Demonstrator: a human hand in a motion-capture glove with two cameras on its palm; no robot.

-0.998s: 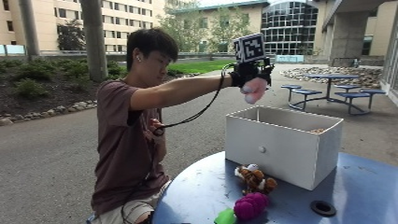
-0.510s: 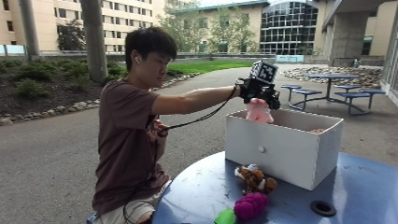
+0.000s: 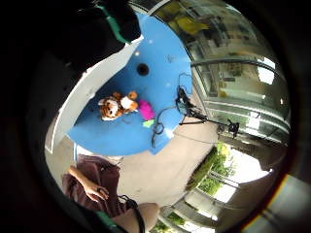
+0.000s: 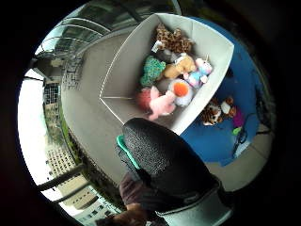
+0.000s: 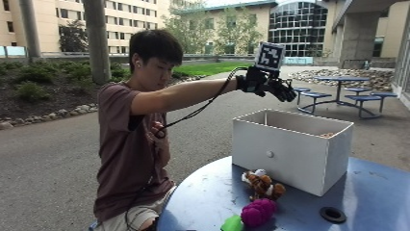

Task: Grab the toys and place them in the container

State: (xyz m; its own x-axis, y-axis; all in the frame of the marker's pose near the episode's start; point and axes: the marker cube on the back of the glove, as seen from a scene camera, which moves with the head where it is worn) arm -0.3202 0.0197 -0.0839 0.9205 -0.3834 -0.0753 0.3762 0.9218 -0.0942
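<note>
Two toys, a tiger (image 5: 264, 185) and magenta plush (image 5: 256, 212), lie beside the container (image 5: 288, 149); gloved hand (image 5: 272, 86) above, fingers relaxed, empty.

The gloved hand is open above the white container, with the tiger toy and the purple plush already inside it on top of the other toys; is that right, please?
Not quite. The tiger toy and purple plush are not inside: the outside view shows them lying on the blue table in front of the white container. The rest stands: the gloved hand is open above it.
</note>
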